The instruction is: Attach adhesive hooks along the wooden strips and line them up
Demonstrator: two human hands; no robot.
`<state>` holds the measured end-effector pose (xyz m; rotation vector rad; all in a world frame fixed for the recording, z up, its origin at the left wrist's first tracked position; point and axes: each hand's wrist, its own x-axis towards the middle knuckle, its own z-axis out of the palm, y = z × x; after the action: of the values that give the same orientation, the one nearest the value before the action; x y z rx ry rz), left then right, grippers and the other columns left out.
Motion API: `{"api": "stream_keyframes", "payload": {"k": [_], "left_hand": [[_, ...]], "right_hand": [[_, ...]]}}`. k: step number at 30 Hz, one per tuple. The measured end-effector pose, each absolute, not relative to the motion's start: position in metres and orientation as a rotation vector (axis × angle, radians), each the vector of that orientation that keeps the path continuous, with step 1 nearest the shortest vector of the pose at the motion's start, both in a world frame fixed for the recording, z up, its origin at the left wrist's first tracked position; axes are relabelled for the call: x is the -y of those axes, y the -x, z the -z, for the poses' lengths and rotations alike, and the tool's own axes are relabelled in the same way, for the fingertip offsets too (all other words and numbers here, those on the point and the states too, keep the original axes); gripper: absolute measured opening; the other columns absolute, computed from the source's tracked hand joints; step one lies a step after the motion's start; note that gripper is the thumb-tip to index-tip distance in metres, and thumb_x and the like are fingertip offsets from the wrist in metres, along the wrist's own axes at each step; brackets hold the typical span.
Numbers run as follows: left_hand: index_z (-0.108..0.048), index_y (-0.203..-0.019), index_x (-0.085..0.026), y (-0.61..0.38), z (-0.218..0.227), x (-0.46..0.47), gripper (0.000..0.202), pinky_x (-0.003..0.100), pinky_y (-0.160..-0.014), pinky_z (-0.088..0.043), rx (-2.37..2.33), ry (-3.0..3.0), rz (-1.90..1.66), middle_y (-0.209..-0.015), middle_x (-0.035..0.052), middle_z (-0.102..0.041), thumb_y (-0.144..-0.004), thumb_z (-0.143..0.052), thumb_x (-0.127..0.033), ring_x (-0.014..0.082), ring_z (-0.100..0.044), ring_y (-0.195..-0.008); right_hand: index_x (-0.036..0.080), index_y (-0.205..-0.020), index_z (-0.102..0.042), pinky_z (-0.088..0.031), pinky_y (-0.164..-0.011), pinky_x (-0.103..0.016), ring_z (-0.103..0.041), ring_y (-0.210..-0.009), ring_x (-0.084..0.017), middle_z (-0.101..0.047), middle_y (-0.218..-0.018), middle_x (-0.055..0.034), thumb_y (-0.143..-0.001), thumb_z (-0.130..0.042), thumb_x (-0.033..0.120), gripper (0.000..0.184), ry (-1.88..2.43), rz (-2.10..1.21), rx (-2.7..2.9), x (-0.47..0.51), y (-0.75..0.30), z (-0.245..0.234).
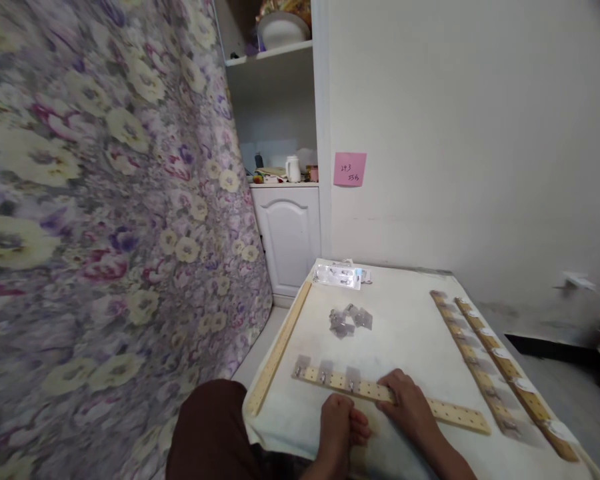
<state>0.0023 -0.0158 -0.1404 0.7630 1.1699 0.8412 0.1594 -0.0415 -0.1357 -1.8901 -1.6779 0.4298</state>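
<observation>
A perforated wooden strip lies across the near part of a white-covered table, with small clear bags clipped along its left end. My right hand rests on the strip's middle, fingers curled over it. My left hand sits just in front of the strip with fingers bent together; what it holds, if anything, is hidden. A small pile of clear bags lies farther back on the table.
Another wooden strip runs along the table's left edge, and two more lie at the right. A clear packet sits at the far edge. A floral curtain hangs left; a white cabinet and a pink note are behind.
</observation>
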Motion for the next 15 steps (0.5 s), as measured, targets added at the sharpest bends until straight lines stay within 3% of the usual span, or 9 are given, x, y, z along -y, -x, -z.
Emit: {"api": "stream_keyframes", "payload": {"k": [15], "left_hand": [[-0.038, -0.068, -0.022, 0.001, 0.148, 0.009, 0.010, 0.020, -0.035, -0.029, -1.124, -0.751, -0.747, -0.044, -0.0031, -0.057, -0.071, -0.043, -0.030, 0.0106, -0.050, -0.032]], "right_hand": [[0.024, -0.083, -0.062, -0.039, -0.080, -0.029, -0.054, -0.089, -0.021, -0.060, -0.090, -0.0034, -0.065, -0.058, 0.021, 0.019, 1.968, -0.433, 1.613, 0.010, -0.127, 0.135]]}}
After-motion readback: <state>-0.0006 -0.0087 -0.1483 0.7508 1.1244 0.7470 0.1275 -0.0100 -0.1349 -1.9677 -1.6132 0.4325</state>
